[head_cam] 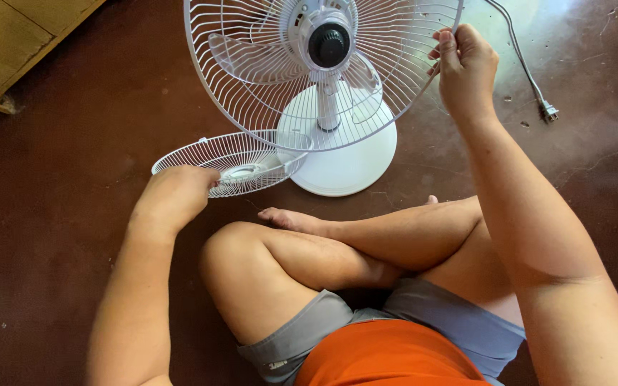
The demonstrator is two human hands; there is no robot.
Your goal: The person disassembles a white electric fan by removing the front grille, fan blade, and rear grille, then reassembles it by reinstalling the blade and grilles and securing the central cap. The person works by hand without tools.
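Floor: dark reddish-brown floor (59,214), polished, with faint scuffs and small specks; it carries everything in view.
Person: seated cross-legged on the floor, legs bare, grey shorts, orange top at the bottom edge of the view.
Fan: white pedestal fan (327,78) standing on the floor directly ahead of the knees, its round base (352,161) flat on the floor. The translucent blades (248,57) are exposed behind a black hub cap (328,44).
Rear grille: white wire rear grille (266,107), mounted on the fan, tilted toward the person.
Right hand: right hand (466,68) raised at the right rim of the rear grille; the grip is closed, fingers and thumb pinching the outer wire ring.
Front grille: loose white front grille (230,163), lying nearly flat on the floor, just left of the base and partly under the lower rim of the rear grille.
Left hand: left hand (173,196) lowered onto the near edge of the front grille; the grip is curled shut over its rim.
Cord: grey power cord (520,53) running along the floor toward the upper right, ending in an unplugged plug (550,112).
Furniture: wooden furniture corner (8,43) at the upper left, well apart from the fan.
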